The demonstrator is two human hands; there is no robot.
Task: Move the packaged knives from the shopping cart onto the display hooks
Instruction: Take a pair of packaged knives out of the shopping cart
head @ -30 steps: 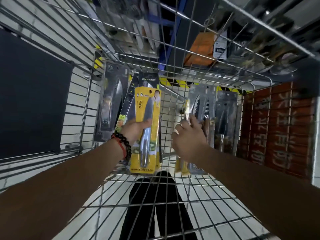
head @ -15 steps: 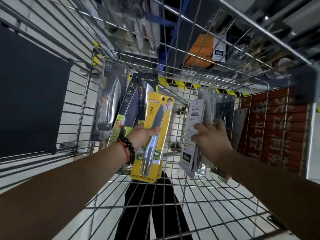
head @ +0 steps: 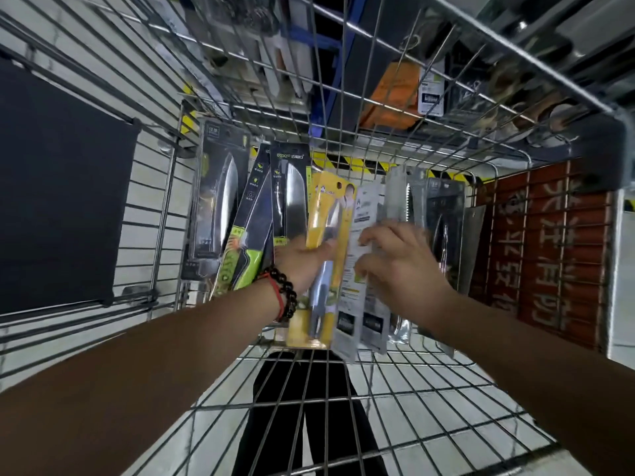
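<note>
While left hand [head: 302,262] grips yellow knife pack [head: 323,269], right hand [head: 402,266] pinches white packs [head: 360,235] (cart wire [head: 343,400] below)

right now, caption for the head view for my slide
Inside a wire shopping cart, the left hand grips a yellow knife pack while the right hand holds grey packs beside it.
</note>
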